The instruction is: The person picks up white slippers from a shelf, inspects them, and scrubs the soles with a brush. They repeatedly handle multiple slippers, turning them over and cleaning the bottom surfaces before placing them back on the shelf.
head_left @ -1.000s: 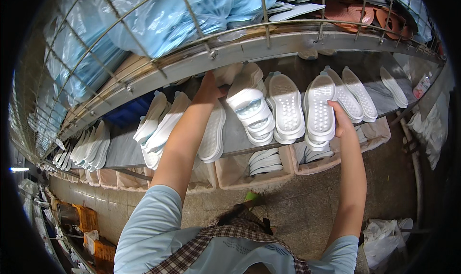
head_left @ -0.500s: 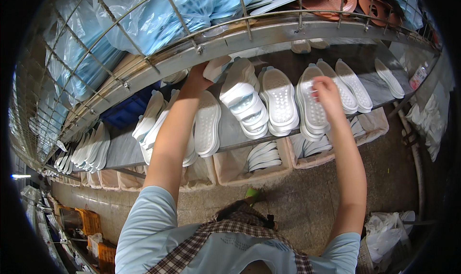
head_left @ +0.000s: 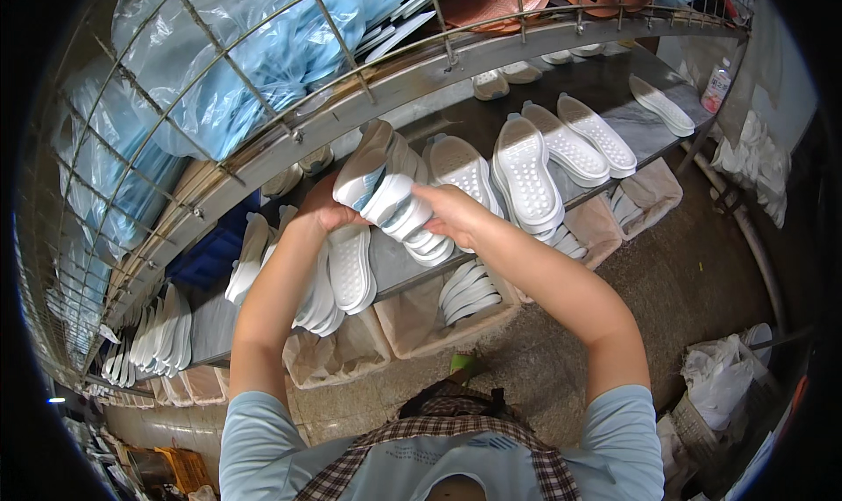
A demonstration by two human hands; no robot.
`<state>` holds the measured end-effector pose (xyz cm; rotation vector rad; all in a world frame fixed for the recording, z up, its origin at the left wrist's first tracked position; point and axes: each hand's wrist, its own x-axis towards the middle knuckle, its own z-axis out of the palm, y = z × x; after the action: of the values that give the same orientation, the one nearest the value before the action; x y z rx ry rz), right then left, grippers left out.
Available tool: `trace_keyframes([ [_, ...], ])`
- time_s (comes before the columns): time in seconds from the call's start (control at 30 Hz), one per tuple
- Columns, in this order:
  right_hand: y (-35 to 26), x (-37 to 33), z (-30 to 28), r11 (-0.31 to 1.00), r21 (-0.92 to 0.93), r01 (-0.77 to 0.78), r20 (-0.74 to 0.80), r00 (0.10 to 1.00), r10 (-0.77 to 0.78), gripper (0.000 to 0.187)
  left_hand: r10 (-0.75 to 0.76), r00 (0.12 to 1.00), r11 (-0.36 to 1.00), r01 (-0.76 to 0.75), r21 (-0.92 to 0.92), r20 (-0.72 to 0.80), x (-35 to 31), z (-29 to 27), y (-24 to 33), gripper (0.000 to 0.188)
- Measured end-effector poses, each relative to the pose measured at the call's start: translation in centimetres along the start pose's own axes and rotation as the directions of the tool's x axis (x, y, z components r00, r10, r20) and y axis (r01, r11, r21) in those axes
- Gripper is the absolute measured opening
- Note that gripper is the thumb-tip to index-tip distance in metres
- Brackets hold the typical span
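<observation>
My left hand (head_left: 324, 208) is closed around the near side of a white shoe sole (head_left: 358, 182), which tilts up over the bench. The sole touches a stack of nested white soles (head_left: 428, 248). My right hand (head_left: 449, 213) grips that stack from its right side, thumb on top and fingers curled at its edge; part of the grip is hidden. Right of this hand lie paired white soles with dimpled insides (head_left: 526, 185). To the left, beside my left forearm, another dimpled white sole (head_left: 353, 268) rests on a row of stacked soles.
Lined bins (head_left: 399, 334) with white soles stand below the bench (head_left: 215, 321). A wire-mesh shelf (head_left: 377, 89) overhangs it, holding blue sheets in plastic bags (head_left: 254, 53) and orange-brown pieces (head_left: 500, 5). A bottle (head_left: 716, 87) stands at the bench's right end.
My right hand has moved left from the paired soles to the stack. My left hand has come down and nearer with its sole, bringing it against the stack. The view has shifted.
</observation>
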<state>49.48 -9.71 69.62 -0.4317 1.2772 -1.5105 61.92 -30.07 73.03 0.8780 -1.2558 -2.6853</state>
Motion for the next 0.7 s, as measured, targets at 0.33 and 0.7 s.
trace_keyframes([
  [0.33, -0.9, -3.8, 2.9, 0.924, 0.323, 0.206, 0.004, 0.976, -0.219, 0.045, 0.210, 0.964, 0.970, -0.184, -0.161, 0.163, -4.1, 0.7, -2.0, 0.046],
  [0.7, 9.6, -17.6, -1.9, 0.668, -0.183, 0.721, -0.021, 0.676, -0.736, 0.077, 0.009, 0.955, 0.957, 0.077, -0.279, 0.295, -8.5, 9.2, -14.6, 0.047],
])
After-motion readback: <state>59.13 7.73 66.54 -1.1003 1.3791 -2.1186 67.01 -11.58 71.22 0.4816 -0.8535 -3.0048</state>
